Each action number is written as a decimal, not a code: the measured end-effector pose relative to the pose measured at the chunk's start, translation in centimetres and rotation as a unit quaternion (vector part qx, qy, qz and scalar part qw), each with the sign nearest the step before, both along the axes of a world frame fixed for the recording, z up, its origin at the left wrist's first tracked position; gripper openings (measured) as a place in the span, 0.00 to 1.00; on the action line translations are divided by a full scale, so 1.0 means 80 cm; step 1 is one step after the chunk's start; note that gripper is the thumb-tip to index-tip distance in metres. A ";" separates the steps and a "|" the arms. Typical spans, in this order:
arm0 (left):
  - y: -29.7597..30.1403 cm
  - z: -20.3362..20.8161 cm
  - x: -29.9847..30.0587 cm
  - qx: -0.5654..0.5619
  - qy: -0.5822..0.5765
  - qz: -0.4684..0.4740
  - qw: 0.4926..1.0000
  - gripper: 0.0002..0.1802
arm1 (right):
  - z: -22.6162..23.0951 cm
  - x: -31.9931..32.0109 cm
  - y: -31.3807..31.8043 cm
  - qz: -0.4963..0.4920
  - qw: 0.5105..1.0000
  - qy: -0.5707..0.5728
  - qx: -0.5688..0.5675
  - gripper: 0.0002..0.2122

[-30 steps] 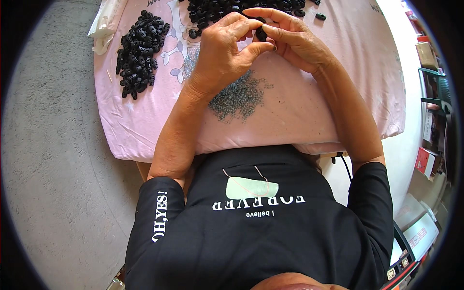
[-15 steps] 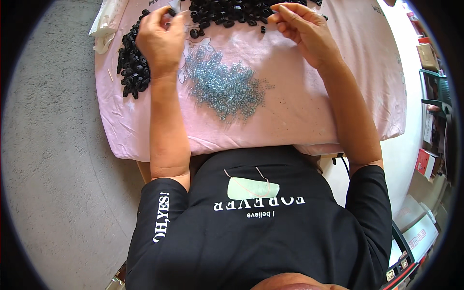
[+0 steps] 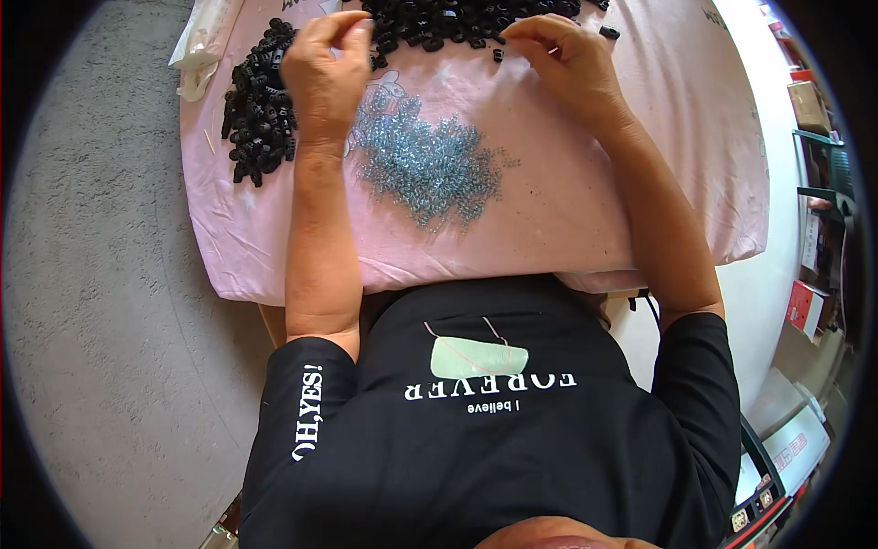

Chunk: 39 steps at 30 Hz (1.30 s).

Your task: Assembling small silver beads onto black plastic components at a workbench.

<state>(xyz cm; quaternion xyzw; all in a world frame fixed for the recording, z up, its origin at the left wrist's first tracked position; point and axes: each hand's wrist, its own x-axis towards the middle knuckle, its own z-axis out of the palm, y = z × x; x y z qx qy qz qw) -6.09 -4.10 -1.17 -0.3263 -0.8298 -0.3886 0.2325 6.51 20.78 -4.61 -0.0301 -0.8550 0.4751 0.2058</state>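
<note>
Small black plastic pieces, some with openings through them, form a main heap [image 3: 434, 26] at the far edge of the view. A second heap of the same pieces [image 3: 261, 114] lies to the left. My left hand [image 3: 325, 78] is between the two, fingers curled and thumb near the fingertips at the main heap's left edge; whatever they grip is hidden. At the main heap's right edge, my right hand [image 3: 576, 73] has thumb and forefinger together, their contents too small to make out. Nearer me lies a pile of tiny silvery-blue coils [image 3: 425, 165] resembling springs.
A pink cloth [image 3: 567, 220] covers the table. One black piece [image 3: 608, 33] lies apart to the right of my right hand. A white plastic bag [image 3: 206, 37] hangs at the far left corner. Boxes [image 3: 805, 306] stand along the right side, beyond the table.
My left hand has shifted right, from beside the left heap toward the main heap; the black piece at its fingertips no longer shows. My right hand has moved slightly left and nearer me.
</note>
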 end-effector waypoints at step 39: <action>0.046 -0.016 0.051 -0.117 -0.025 -0.145 0.982 0.10 | 0.019 0.009 -0.026 0.007 0.990 0.011 0.139 0.11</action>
